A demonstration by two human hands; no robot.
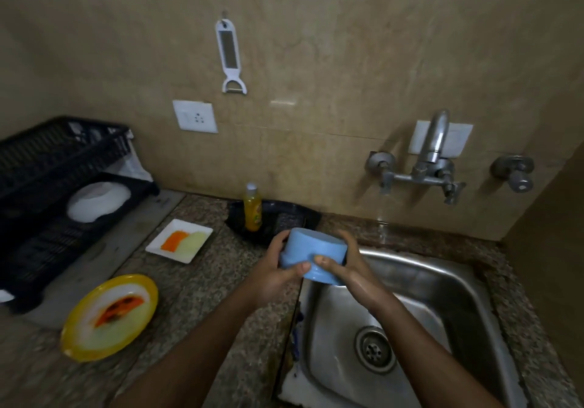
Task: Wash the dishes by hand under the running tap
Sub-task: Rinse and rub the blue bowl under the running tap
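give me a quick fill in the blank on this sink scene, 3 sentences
1. Both hands hold a ____ bowl upside down.
2. Water runs from the tap into the ____.
3. The white bowl sits in the black ____.

Missing words: blue; sink; rack

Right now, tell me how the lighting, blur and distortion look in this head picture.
Head view: dim, yellowish light; the black rack and yellow plate at the left edge are smeared with blur; the wide lens bows the wall's top edge; the steel sink rim catches glare; the blue bowl between left hand and right hand stays fairly sharp.
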